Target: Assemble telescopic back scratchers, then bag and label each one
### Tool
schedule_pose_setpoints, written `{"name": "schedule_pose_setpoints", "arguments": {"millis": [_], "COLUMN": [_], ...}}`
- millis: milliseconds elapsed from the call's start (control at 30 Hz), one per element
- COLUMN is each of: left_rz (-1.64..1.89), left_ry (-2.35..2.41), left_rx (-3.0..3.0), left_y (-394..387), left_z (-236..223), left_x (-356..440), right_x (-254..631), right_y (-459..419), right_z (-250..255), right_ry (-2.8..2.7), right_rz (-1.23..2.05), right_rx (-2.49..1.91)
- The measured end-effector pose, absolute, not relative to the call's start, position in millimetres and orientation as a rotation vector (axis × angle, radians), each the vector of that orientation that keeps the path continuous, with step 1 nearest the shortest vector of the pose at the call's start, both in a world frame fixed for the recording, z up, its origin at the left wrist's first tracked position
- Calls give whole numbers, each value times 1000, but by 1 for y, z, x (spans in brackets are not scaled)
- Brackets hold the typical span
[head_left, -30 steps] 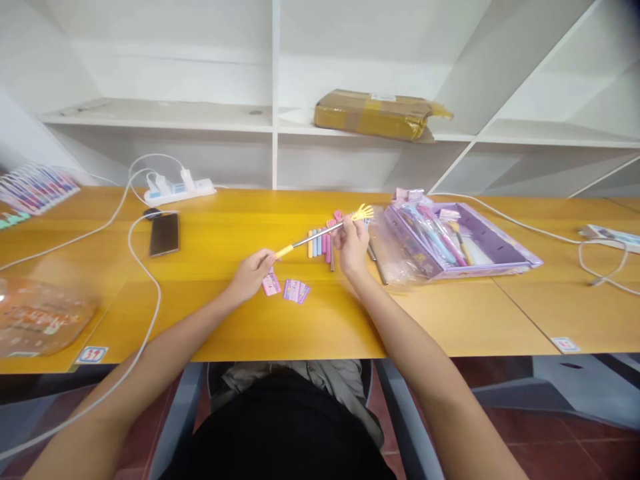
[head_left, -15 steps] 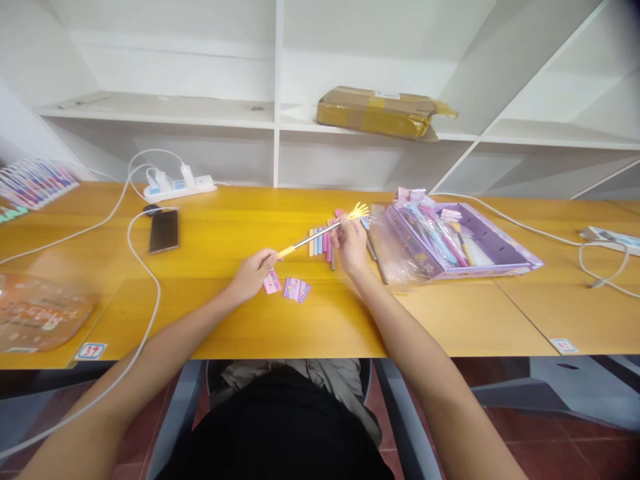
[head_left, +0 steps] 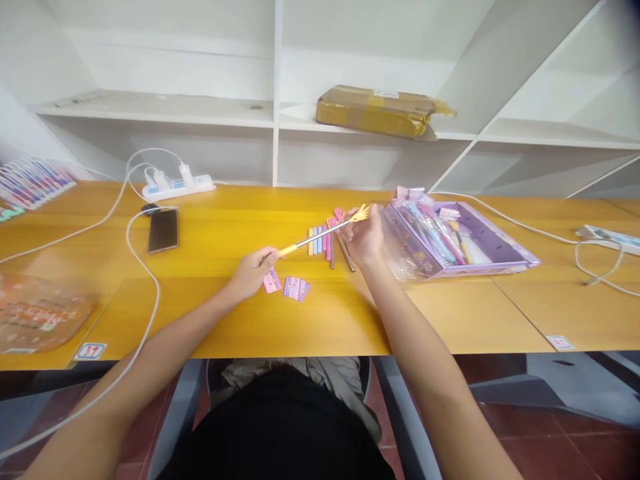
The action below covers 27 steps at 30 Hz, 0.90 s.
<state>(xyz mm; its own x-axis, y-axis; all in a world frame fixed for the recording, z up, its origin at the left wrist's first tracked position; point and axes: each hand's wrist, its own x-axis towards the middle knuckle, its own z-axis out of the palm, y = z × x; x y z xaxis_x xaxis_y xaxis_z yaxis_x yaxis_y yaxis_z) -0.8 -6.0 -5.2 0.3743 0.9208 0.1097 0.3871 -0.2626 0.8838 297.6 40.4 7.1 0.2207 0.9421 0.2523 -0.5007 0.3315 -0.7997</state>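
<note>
A back scratcher (head_left: 316, 237) with a yellow handle, a metal shaft and a yellow hand-shaped head is held slantwise above the table. My left hand (head_left: 254, 272) is closed round the handle end. At the other end my right hand (head_left: 367, 237) has its fingers on the yellow head, touching it. Beneath lies a row of yellow, blue and pink handles (head_left: 316, 241). Pink hand-shaped heads (head_left: 339, 214) and metal rods (head_left: 347, 253) lie close to my right hand, partly hidden by it. A pink card (head_left: 271, 281) and purple cards (head_left: 295, 288) lie near my left hand.
A purple box (head_left: 493, 270) with wrapped back scratchers stands at the right, beside clear plastic wrapping (head_left: 403, 260). At the left are a phone (head_left: 163, 231), a power strip (head_left: 177, 189), a white cable (head_left: 158, 293) and an orange bag (head_left: 45, 312). A taped carton (head_left: 375, 110) rests on the shelf.
My right hand has slid outward to the right along the back scratcher and now covers more of its yellow head. My left hand keeps its hold on the handle.
</note>
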Motion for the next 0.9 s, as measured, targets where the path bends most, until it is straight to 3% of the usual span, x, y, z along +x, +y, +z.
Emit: {"name": "schedule_pose_setpoints", "arguments": {"millis": [900], "left_rz": [849], "left_ry": [1163], "left_rx": [1847], "left_y": [-14], "left_z": [-7], "left_x": [-2], "right_x": [282], "right_y": [34], "right_z": [-4], "right_ry": [-980], "right_rz": [921], "right_rx": [-772]}}
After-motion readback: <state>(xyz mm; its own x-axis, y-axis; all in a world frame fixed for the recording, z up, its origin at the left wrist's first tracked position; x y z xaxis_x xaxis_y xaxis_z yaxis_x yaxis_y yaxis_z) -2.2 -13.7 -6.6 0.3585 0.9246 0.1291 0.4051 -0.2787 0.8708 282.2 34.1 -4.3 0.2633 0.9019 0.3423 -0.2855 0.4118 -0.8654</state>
